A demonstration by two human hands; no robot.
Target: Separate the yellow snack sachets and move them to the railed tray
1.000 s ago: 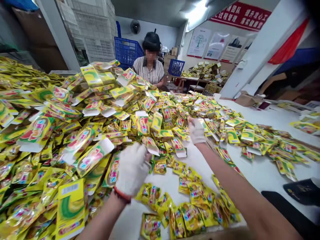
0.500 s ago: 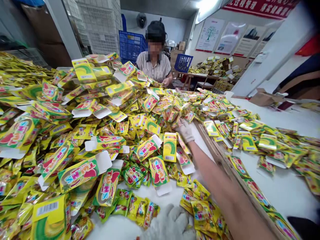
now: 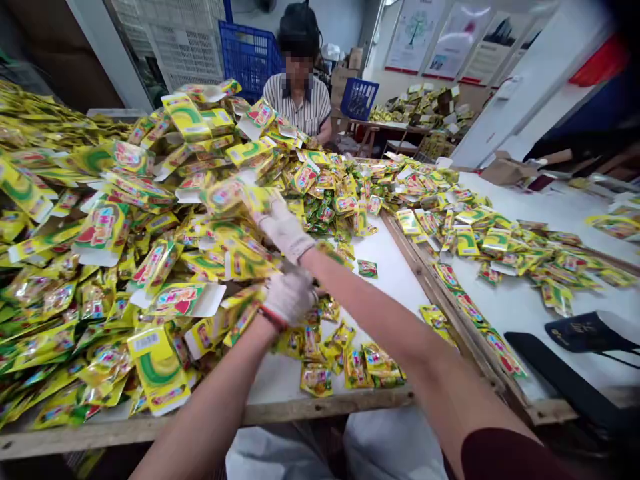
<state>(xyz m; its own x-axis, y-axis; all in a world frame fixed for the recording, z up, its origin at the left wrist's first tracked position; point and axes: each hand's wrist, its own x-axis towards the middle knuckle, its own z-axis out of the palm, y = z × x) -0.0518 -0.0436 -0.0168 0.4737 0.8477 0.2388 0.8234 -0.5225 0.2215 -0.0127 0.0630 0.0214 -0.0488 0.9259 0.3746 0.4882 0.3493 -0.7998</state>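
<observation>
A big heap of yellow flat cartons and sachets (image 3: 125,227) covers the left of the white table (image 3: 390,267). My right hand (image 3: 283,227), in a white glove, reaches across to the left. It is closed on a bunch of yellow sachets (image 3: 233,195) held over the heap, blurred by motion. Just below it, my gloved left hand (image 3: 289,298) is curled into a fist at the heap's edge and grips a yellow packet (image 3: 243,317). Loose sachets (image 3: 345,357) lie on the table in front of both hands.
A person in a striped shirt (image 3: 299,110) works at the far side. A wooden rail (image 3: 430,280) splits the table, with more packets (image 3: 480,233) to its right. A black object (image 3: 585,331) lies at right. Blue crates (image 3: 247,57) and white crates (image 3: 180,40) stand behind.
My right hand took a bunch of sachets from the far middle pile and swung left over the heap. My left hand rose from the near edge to just under it.
</observation>
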